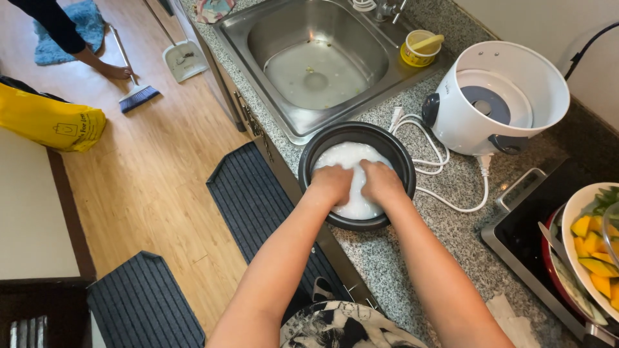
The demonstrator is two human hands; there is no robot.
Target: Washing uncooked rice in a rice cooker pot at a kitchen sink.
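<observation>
A black inner cooker pot (322, 138) stands on the speckled granite counter (393, 251), filled with cloudy white water. Both my hands are plunged into it side by side. My left hand (332, 182) and my right hand (380, 180) have curled fingers sunk in the milky water, knuckles up and nearly touching. What the fingers hold under the surface is hidden.
A steel sink (316, 64) lies behind the pot, a yellow cup (419, 48) at its corner. A white rice cooker body (496, 96) with its cord (451, 193) sits right. A bowl of cut fruit (596, 251) rests on a cooktop. Another person's foot (113, 69), broom and dustpan are on the floor.
</observation>
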